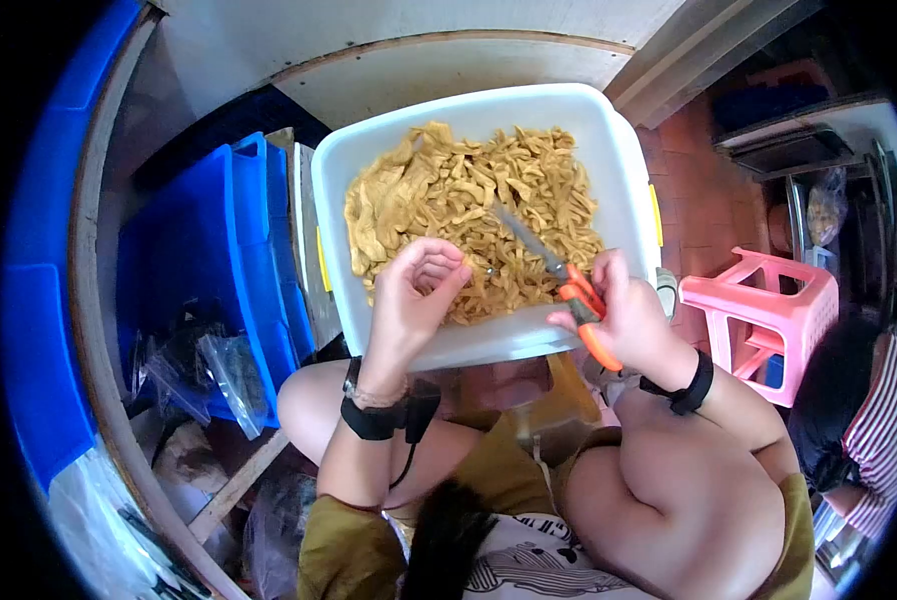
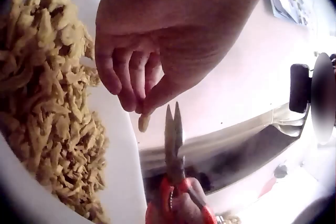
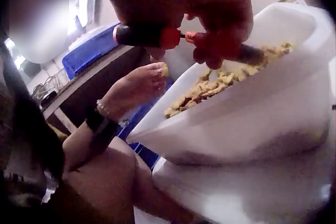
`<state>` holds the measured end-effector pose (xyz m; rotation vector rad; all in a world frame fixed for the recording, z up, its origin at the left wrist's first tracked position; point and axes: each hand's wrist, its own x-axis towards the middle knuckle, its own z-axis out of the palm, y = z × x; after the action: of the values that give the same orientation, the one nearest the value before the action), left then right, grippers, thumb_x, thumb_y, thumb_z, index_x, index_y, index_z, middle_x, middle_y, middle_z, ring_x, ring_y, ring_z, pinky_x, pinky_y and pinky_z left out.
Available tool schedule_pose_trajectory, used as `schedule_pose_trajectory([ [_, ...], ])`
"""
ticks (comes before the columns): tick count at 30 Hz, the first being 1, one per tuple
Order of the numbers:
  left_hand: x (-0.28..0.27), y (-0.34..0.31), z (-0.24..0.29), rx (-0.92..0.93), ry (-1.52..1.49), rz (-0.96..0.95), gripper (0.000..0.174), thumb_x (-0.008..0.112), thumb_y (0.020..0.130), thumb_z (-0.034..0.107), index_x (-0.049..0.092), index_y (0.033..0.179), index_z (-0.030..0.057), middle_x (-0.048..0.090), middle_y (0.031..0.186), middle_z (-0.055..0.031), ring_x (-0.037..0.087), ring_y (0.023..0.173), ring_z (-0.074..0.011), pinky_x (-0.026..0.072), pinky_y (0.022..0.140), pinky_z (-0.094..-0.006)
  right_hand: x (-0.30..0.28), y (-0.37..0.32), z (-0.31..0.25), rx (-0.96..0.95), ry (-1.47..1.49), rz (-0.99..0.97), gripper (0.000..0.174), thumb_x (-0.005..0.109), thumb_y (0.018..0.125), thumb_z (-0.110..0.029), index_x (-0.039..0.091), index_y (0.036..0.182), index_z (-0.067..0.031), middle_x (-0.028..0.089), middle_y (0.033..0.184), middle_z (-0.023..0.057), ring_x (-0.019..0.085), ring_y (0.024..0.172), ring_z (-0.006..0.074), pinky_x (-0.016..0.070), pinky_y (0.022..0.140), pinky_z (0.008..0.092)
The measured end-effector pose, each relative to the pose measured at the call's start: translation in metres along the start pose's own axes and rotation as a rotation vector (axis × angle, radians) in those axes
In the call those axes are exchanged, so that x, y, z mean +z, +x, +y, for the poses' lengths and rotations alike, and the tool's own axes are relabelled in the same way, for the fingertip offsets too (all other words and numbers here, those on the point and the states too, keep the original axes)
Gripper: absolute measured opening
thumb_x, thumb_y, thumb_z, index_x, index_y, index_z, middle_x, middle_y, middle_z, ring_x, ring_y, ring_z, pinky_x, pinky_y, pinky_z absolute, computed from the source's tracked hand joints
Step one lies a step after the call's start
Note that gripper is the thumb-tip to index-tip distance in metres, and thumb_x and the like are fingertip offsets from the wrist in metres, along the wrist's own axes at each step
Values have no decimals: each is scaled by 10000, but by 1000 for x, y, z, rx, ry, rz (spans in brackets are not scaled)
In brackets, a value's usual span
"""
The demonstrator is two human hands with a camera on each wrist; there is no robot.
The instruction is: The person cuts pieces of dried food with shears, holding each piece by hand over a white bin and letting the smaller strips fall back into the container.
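Observation:
A white tub (image 1: 624, 170) rests on my knees, full of tan dried strips (image 1: 469, 200). My left hand (image 1: 419, 290) hovers over the tub's near rim and pinches one small tan piece (image 2: 143, 122) between thumb and fingers. My right hand (image 1: 624, 310) grips orange-handled scissors (image 1: 569, 285); the blades (image 2: 173, 129) are closed and point up toward the pinched piece. In the right wrist view the scissor handles (image 3: 157, 36) sit under my curled fingers, with the left hand (image 3: 139, 85) beyond.
Blue crates (image 1: 219, 260) stand to the left beside a wooden frame, with plastic bags (image 1: 209, 370) below. A pink plastic stool (image 1: 769, 310) stands at right, next to a person in a striped top (image 1: 884, 420).

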<state>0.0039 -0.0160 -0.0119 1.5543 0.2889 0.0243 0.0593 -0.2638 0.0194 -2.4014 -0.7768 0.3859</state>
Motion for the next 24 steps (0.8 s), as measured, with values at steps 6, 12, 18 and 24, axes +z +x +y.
schedule_pose_trajectory([
  [6, -12, -2, 16, 73, 430, -11, 163, 645, 873, 122, 636, 996, 14, 620, 849, -63, 563, 699, -130, 463, 647, -252, 12, 2, 31, 126, 213, 104, 686, 820, 701, -414, 331, 1019, -53, 494, 669, 77, 545, 556, 196, 447, 507, 323],
  [12, -44, -1, 3, 173, 1303, 239, 308, 643, 831, 210, 620, 1110, 82, 545, 1210, -169, 493, 1087, -350, 402, 930, -429, 15, 3, 32, 169, 250, 104, 718, 838, 673, -422, 331, 1026, -55, 477, 663, 60, 516, 547, 177, 431, 495, 313],
  [18, -46, -4, -12, 137, 1529, 116, 379, 661, 729, 111, 617, 1104, 131, 532, 1202, -161, 501, 1038, -327, 419, 849, -420, 13, 3, 23, 183, 228, 29, 722, 834, 668, -434, 320, 1024, -71, 528, 613, 101, 556, 505, 247, 428, 472, 340],
  [24, -49, 10, -19, 191, 1526, 220, 284, 576, 725, 20, 589, 995, 107, 510, 1001, -122, 486, 956, -292, 366, 767, -396, 12, 4, 26, 161, 156, 11, 738, 829, 672, -440, 308, 1040, -68, 544, 612, 108, 564, 511, 259, 430, 474, 340],
])
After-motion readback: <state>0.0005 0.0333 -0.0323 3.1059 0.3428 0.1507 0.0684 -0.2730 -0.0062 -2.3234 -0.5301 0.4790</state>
